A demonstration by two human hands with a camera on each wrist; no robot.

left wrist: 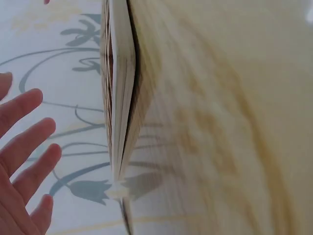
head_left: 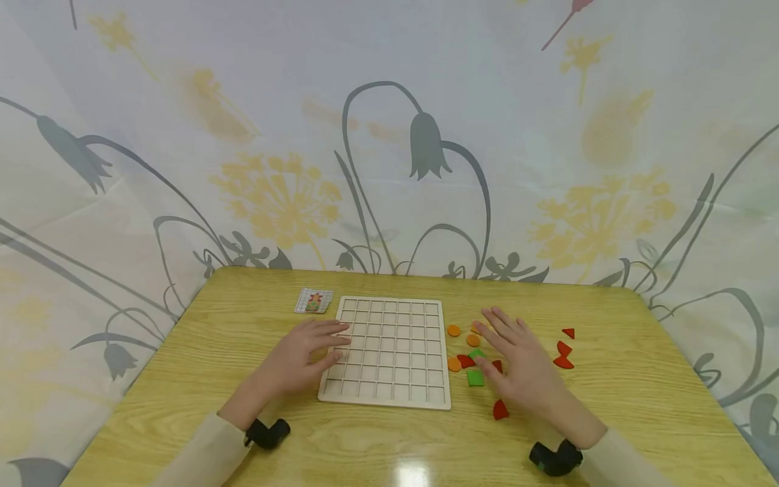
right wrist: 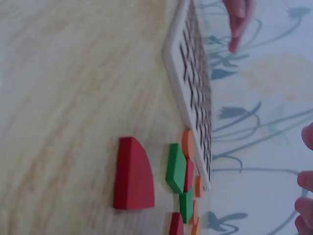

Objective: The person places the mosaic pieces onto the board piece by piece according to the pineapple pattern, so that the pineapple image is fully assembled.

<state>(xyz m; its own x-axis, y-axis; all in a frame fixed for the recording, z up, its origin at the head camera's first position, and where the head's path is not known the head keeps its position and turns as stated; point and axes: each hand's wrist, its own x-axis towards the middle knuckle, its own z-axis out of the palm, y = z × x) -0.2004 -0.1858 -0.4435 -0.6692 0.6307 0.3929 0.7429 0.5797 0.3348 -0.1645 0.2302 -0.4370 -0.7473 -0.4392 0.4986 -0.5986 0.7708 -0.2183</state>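
Note:
A pale gridded board lies flat on the table. My left hand hovers over its left edge with spread, fairly straight fingers and holds nothing. To the board's right, my right hand is held over a loose group of flat coloured pieces, its fingers extended and nothing in them. Around and partly under that hand in the head view are several orange rounds, green squares and red pieces. The right wrist view shows one red quarter-round piece close up, with a green piece beyond it.
A small card with a coloured figure on a grid lies by the board's upper left corner. More red pieces lie right of my right hand. Behind the wooden table hangs a flower-printed curtain. Each wrist wears a black device.

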